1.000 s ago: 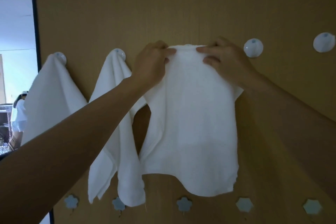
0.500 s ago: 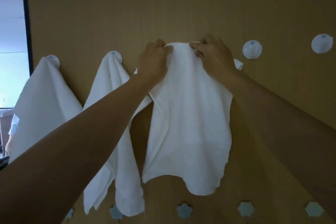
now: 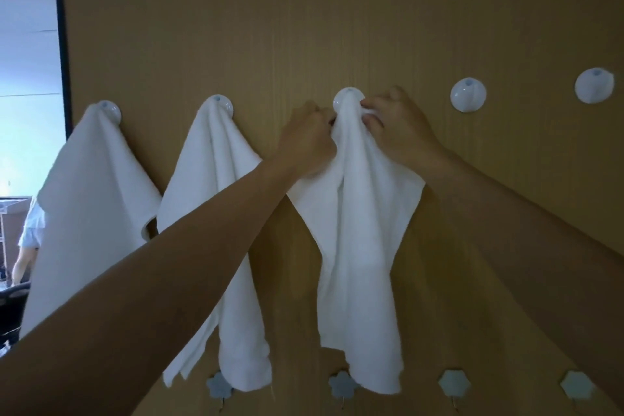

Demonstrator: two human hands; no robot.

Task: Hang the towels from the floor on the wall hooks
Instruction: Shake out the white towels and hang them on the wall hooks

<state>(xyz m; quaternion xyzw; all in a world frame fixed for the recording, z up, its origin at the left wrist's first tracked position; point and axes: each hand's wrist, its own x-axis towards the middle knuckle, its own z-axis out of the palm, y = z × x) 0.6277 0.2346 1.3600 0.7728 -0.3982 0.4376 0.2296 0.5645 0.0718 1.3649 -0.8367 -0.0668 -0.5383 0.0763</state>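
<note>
- Towel (image 3: pixel 358 246): white, bunched over third round hook (image 3: pixel 347 100) on wooden wall (image 3: pixel 337 10).
- Left grip (image 3: pixel 307 142): closed, pinching that towel just under the hook.
- Right grip (image 3: pixel 401 132): closed, pinching the same towel beside the hook.
- Hung towels (image 3: pixel 216 179): two, on hooks further left.

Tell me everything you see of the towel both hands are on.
The towel is white, soft-looking cloth. Its top is gathered into a narrow bunch at the round white hook, and it hangs down the wooden wall in long folds, flaring to pointed corners on both sides. The left hand grips the bunch from the left, the right hand pinches it from the right. Its lower edge overlaps a flower-shaped hook.
</note>
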